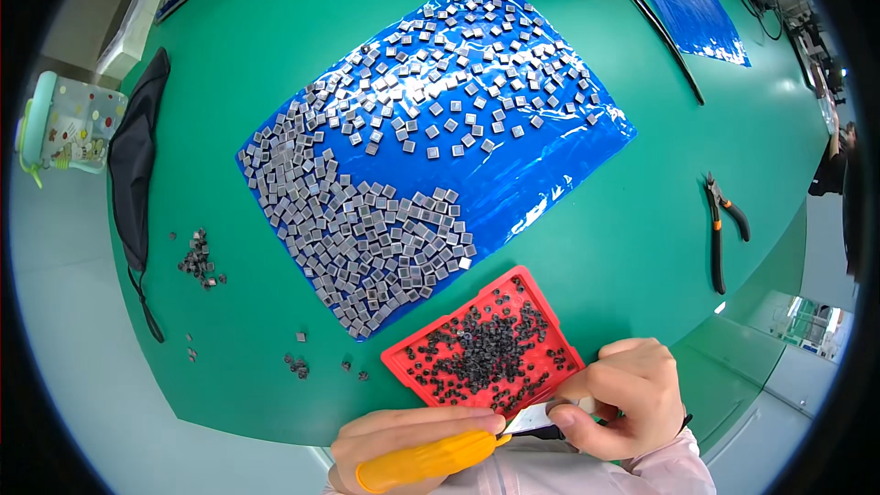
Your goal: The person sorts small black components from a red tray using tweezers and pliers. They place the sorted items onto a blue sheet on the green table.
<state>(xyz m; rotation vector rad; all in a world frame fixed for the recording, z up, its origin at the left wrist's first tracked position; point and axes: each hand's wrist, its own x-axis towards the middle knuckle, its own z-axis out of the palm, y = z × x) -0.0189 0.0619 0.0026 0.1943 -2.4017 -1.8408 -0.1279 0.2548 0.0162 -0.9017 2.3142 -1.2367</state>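
Note:
My left hand (403, 426) is closed around a yellow-handled tool (422, 460) at the near edge of the table. A flat silvery part (532, 419) shows between the yellow handle's tip and my right fingers; whether it belongs to the tool I cannot tell. My right hand (628, 399) has its fingers curled and pinched at that silvery part, and whatever it grips is hidden. Just beyond both hands lies a red tray (397, 362) holding many tiny black pieces (490, 348). Past it, a blue sheet (550, 165) carries many small square grey pieces (367, 229).
Diagonal cutters (718, 234) and dark tweezers (665, 37) lie on the right. Loose dark pieces (197, 259) sit at left, near a black cloth item with a cord (137, 165). A clear patterned container (78, 124) stands beyond it. Another person (834, 165) is at the right edge.

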